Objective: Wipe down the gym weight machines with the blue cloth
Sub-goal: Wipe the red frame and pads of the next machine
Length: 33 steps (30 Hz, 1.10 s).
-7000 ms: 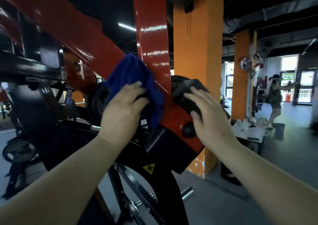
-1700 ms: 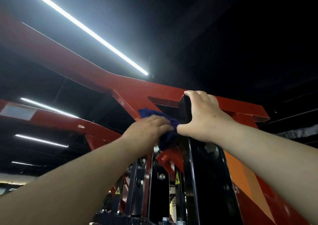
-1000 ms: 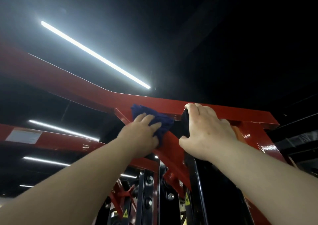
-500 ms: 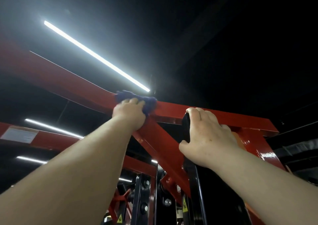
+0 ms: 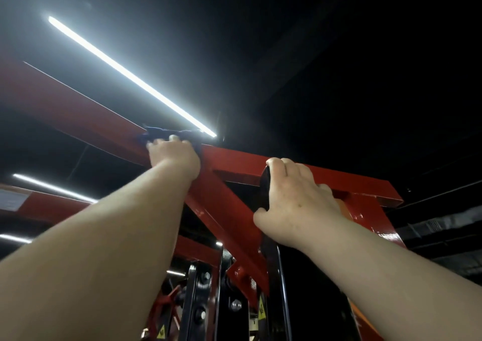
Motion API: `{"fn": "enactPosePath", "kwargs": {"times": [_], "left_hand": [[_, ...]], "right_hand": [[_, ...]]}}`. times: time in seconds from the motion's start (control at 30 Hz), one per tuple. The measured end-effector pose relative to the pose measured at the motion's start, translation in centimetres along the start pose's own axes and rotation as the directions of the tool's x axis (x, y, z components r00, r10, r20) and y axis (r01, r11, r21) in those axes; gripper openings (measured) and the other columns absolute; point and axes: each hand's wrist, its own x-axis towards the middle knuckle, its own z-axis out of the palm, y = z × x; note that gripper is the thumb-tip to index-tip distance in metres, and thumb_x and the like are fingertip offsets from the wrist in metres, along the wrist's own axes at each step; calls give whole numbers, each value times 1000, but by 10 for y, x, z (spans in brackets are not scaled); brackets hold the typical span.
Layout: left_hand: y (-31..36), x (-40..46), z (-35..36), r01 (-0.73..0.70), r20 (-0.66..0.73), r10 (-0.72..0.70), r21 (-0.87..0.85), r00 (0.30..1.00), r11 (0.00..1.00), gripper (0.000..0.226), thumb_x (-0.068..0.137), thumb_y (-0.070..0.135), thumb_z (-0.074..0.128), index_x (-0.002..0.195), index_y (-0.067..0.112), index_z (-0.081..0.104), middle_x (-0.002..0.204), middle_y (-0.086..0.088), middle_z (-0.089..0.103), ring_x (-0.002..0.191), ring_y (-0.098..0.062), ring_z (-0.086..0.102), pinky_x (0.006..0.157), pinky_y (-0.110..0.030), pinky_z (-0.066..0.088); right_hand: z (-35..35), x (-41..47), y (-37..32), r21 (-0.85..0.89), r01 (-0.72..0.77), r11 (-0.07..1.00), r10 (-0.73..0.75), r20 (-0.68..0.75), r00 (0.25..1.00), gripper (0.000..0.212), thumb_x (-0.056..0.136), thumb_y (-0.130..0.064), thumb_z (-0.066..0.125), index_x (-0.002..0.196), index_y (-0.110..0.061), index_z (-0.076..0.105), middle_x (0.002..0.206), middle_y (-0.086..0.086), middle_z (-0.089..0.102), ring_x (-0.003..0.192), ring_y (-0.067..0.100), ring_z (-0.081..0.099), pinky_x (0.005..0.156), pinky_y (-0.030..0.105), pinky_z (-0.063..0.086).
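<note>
Head view, looking steeply upward: the left hand (image 5: 174, 158) reaches up to the red top beam (image 5: 78, 111) of the weight machine and presses the blue cloth (image 5: 156, 133) against its upper edge. The cloth is dark blue and bunched, mostly hidden behind the hand, with only a rumpled fringe showing above the fingertips (image 5: 173, 138); whether this grip curls round it or lies flat cannot be told. The right hand (image 5: 294, 199) closes its grip on the rounded top of a black upright post (image 5: 273, 275), fingers over the top and thumb on the near side. A bright ceiling light strip (image 5: 130, 75) runs diagonally above.
</note>
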Motion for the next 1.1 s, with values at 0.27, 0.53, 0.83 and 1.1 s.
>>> {"fn": "enactPosePath", "kwargs": {"times": [0.27,0.53,0.83,1.1], "left_hand": [[36,-67,16,-575,-128,561,-242,818,782,41,92,27,46,132,35,56,140,11,48,131,-18,40,103,-41,43],[-8,-75,28,-411,-245,343,-331,907,849,49,89,18,52,136,30,53,148,7,42,137,-19,33,107,-42,40],[-3,-94,19,-515,-177,488,-175,855,839,49,95,26,46,144,36,42,152,8,36,140,-17,30,108,-37,35],[24,-131,33,-755,-234,719,-149,654,638,50,92,25,53,141,29,47,144,5,42,131,-21,35,100,-37,42]], "right_hand": [[1,-3,-1,35,0,999,1,-29,1000,82,87,-41,59,150,-23,9,156,-2,15,144,21,17,111,47,31],[5,-2,0,43,1,999,1,-42,999,84,85,-41,59,150,-22,11,158,-1,15,145,21,17,112,48,32],[-2,-4,0,36,10,999,-10,-10,1000,84,83,-43,61,150,-23,15,155,-4,20,143,20,21,107,47,35],[-1,-4,-2,69,-15,998,17,-26,1000,84,81,-39,65,149,-24,19,154,-5,24,142,18,23,107,45,37]]}}
